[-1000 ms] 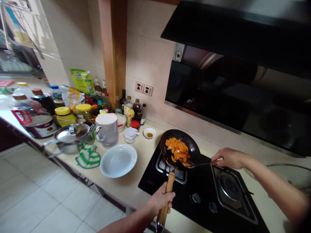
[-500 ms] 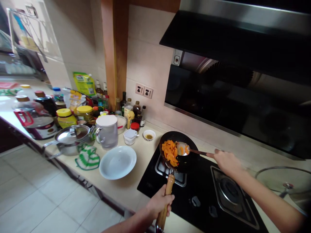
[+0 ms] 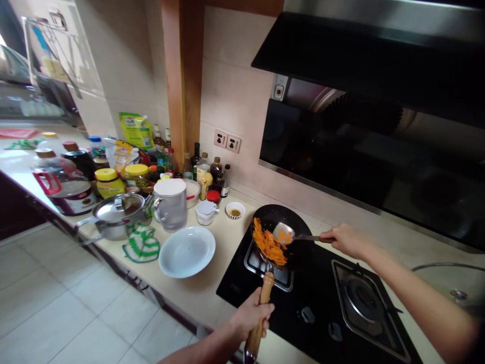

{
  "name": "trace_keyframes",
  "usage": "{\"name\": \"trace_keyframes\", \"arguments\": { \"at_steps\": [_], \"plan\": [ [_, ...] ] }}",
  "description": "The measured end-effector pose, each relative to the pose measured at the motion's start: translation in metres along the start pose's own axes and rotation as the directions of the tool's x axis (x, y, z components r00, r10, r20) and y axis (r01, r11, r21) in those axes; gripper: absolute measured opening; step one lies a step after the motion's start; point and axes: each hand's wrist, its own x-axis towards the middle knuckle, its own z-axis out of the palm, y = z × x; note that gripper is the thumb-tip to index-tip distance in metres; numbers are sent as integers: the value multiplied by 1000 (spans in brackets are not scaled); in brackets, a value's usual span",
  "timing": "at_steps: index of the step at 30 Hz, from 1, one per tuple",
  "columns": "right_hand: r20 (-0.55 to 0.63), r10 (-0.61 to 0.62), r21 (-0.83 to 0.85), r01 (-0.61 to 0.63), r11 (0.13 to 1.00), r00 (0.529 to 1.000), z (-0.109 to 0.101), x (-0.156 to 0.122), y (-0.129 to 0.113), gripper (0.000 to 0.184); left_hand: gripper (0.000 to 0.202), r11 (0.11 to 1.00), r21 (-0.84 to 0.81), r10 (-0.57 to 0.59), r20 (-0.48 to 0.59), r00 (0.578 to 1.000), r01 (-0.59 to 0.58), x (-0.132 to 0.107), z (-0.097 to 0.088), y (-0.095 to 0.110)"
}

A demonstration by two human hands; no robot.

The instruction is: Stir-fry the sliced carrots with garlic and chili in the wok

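Note:
A black wok (image 3: 303,255) is tilted over the left burner, its near side lower. My left hand (image 3: 253,314) is wrapped round the wok's wooden handle (image 3: 267,289). In my right hand (image 3: 346,239) is the handle of a metal spatula (image 3: 283,232), whose blade carries a few orange pieces inside the wok. Sliced orange vegetable (image 3: 268,245), probably carrot, with small red and green bits, lies along the wok's left and near side. To the left on the counter sits a pale, shallow plate (image 3: 187,253) with nothing on it.
Left of the plate are a green-striped cloth (image 3: 142,244), a lidded steel pot (image 3: 119,217) and a plastic jug (image 3: 171,207). A small bowl (image 3: 235,210) stands behind. The right burner (image 3: 364,298) and a glass lid (image 3: 450,283) are at the right, under the range hood (image 3: 359,65).
The spatula blade has shifted slightly left among the orange slices, which are now spread down toward the wok's near edge. My left hand keeps its grip on the handle.

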Motion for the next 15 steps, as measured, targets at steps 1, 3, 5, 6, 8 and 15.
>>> {"name": "trace_keyframes", "arguments": {
  "at_steps": [1, 3, 5, 6, 8, 15],
  "plan": [
    [81, 4, 5, -4, 1000, 997, -14, -1, 3, 29, 45, 1000, -8, 1, -1, 1000, -1, 0, 0, 0],
    [263, 50, 17, -56, 998, 964, -39, 1, 4, 27, 43, 1000, -20, -1, -6, 1000, 0, 0, 0, -1],
    [412, 104, 72, -146, 987, 905, -53, 6, -3, 29, 40, 1000, -14, -7, -14, 1000, 7, 0, 0, 0],
    [460, 111, 118, -185, 976, 881, -55, 10, -8, 29, 39, 1000, -9, -12, -14, 1000, 12, 0, 1, 0],
    [491, 83, 213, -212, 954, 867, -50, 18, -20, 31, 40, 1000, -8, -18, -6, 1000, 18, 0, 1, 0],
    [336, -17, 501, -163, 850, 942, -19, 15, -8, 38, 44, 1000, -30, -7, 3, 1000, 8, 0, 1, 1]
  ]
}}
